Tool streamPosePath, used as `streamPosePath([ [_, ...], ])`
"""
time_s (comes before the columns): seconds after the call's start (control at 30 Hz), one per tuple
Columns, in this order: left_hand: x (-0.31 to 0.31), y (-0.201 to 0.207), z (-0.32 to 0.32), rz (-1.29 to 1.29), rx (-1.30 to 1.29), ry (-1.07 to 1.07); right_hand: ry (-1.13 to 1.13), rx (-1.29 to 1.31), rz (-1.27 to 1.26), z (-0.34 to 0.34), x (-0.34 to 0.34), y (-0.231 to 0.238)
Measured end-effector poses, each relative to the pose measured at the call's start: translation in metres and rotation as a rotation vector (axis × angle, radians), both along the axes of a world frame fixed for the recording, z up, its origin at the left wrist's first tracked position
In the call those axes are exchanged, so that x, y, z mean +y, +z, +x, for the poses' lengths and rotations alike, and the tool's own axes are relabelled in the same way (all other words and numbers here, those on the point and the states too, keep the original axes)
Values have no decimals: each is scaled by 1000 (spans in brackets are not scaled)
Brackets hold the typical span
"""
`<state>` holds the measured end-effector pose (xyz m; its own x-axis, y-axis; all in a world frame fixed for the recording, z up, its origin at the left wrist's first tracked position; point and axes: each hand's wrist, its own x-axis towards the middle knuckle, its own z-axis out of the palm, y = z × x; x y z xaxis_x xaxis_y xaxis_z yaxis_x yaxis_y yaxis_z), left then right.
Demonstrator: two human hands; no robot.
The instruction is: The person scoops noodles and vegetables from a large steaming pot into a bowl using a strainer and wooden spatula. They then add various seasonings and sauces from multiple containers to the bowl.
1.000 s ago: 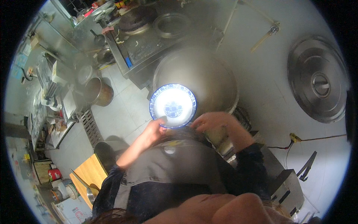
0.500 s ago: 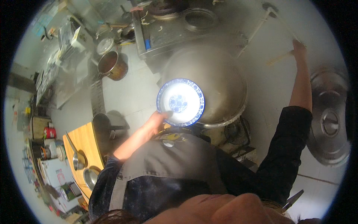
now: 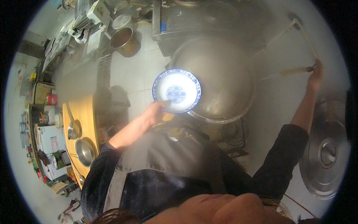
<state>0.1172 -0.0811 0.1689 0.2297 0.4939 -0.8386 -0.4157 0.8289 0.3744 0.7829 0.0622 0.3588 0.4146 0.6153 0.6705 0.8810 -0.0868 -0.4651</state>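
A large, round metal pot veiled in steam (image 3: 223,78) is seen at the upper middle, with a round grey metal lid (image 3: 320,175) at the far right. A white bowl with a blue-patterned rim (image 3: 177,90) is held by the left hand (image 3: 153,111), its fingers pinched on the near-left edge; the pot's near-left rim is overlapped by it in view. A slim, yellowish rod-shaped fitting (image 3: 294,71) is touched at its right end by the right hand (image 3: 316,76), the nearer one; its long axis runs leftward from those fingers, toward the pot. How tightly they are curled cannot be told.
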Motion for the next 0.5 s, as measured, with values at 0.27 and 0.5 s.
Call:
streamPosePath([
  [0.27,0,20,2,81,-40,20,391,299,135,13,22,4],
  [0.5,1,-9,-8,226,129,-64,224,188,132,16,49,-7],
])
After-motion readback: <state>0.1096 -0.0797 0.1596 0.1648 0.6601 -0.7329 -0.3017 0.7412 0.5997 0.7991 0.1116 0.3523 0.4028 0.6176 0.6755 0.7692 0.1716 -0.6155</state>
